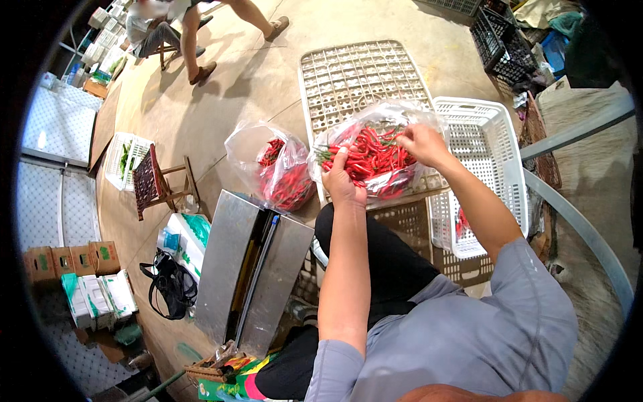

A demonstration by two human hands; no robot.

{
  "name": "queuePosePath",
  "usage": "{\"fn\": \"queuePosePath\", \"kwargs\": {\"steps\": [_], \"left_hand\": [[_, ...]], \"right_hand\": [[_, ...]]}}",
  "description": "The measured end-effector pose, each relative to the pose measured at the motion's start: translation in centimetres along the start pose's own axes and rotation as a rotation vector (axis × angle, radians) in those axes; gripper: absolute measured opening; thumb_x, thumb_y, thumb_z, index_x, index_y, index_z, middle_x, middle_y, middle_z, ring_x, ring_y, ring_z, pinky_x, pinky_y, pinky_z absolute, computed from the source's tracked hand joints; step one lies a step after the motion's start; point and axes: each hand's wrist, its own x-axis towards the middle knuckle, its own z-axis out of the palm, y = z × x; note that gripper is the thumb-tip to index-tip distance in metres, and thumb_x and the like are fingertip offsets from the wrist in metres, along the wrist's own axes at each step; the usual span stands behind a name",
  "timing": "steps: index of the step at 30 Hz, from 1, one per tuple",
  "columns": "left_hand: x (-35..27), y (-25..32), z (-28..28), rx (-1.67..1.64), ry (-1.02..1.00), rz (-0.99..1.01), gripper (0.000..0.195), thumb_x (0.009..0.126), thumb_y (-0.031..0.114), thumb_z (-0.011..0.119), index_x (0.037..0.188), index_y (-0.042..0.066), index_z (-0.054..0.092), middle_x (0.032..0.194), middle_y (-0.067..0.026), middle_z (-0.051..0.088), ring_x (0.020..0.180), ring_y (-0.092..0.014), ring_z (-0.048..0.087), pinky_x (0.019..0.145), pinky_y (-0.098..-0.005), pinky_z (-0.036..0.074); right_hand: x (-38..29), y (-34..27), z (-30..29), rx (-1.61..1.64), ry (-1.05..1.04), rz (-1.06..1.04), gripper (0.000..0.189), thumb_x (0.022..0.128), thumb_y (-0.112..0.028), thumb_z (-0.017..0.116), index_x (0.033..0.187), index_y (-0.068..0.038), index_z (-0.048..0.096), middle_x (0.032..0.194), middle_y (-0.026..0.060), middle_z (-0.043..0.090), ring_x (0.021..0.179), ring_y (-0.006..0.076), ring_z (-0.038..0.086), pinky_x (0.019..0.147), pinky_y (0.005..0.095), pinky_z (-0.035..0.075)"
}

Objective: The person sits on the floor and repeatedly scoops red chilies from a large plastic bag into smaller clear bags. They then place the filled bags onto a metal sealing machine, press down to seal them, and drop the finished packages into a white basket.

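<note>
A clear plastic bag [432, 118] lies wide-mouthed on an upturned beige plastic crate [346, 68], full of red chili peppers [377, 156] with green stems. My left hand [345, 181] is at the bag's near left side, its thumb over a small bunch of chili peppers [329, 153] whose stems point left. At the right side of the heap, my right hand [424, 144] has its fingers bent down at the peppers. Its fingertips are partly hidden, so whether it pinches one is unclear. A second clear bag [286, 176] of red chilies stands left of the crate.
At right stands a white perforated basket [477, 108] with some red chilies [461, 223] inside. A metal box [251, 271] with a slot is near my knees. Left are a folding stool [163, 178] and a black bag [173, 286]. Other people [193, 45] are at the far left.
</note>
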Motion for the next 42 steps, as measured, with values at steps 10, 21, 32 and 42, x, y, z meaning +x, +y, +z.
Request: {"fn": "queuePosePath", "kwargs": {"steps": [10, 21, 32, 42], "left_hand": [[0.2, -0.4, -0.6, 0.022, 0.108, 0.146, 0.012, 0.092, -0.005, 0.066, 0.103, 0.0, 0.065, 0.093, -0.0106, 0.072, 0.082, -0.02, 0.071, 0.078, -0.0354, 0.062], [-1.0, -0.3, 0.4, 0.097, 0.108, 0.102, 0.014, 0.093, 0.0, 0.069, 0.107, -0.004, 0.067, 0.099, -0.0143, 0.075, 0.087, -0.023, 0.073, 0.081, -0.038, 0.062], [-1.5, -0.3, 0.7, 0.078, 0.112, 0.093, 0.018, 0.092, -0.001, 0.07, 0.109, -0.004, 0.065, 0.097, -0.0141, 0.075, 0.082, -0.022, 0.075, 0.076, -0.037, 0.063], [-1.1, -0.7, 0.4, 0.114, 0.108, 0.087, 0.016, 0.092, -0.001, 0.07, 0.108, -0.004, 0.066, 0.097, -0.0146, 0.074, 0.082, -0.023, 0.074, 0.075, -0.0381, 0.063]], "right_hand": [[-0.4, 2.4, 3.5, 0.16, 0.03, 0.066, 0.025, 0.08, -0.029, 0.074, 0.077, -0.005, 0.07, 0.077, 0.0118, 0.072, 0.074, 0.0258, 0.07, 0.074, 0.0412, 0.056], [1.2, 3.3, 3.7, 0.236, 0.071, 0.043, 0.024, 0.094, -0.02, 0.064, 0.101, 0.002, 0.058, 0.086, 0.0162, 0.069, 0.082, 0.0247, 0.069, 0.077, 0.0406, 0.054], [-1.2, 3.4, 0.9, 0.748, -0.053, 0.223, 0.009, 0.102, -0.013, 0.058, 0.101, -0.004, 0.057, 0.076, 0.0082, 0.068, 0.059, 0.0144, 0.064, 0.046, 0.0283, 0.046], [-0.2, 2.7, 0.9, 0.059, -0.038, 0.074, 0.032, 0.087, -0.027, 0.069, 0.105, -0.001, 0.071, 0.091, 0.0196, 0.075, 0.086, 0.0319, 0.073, 0.079, 0.0444, 0.056]]}}
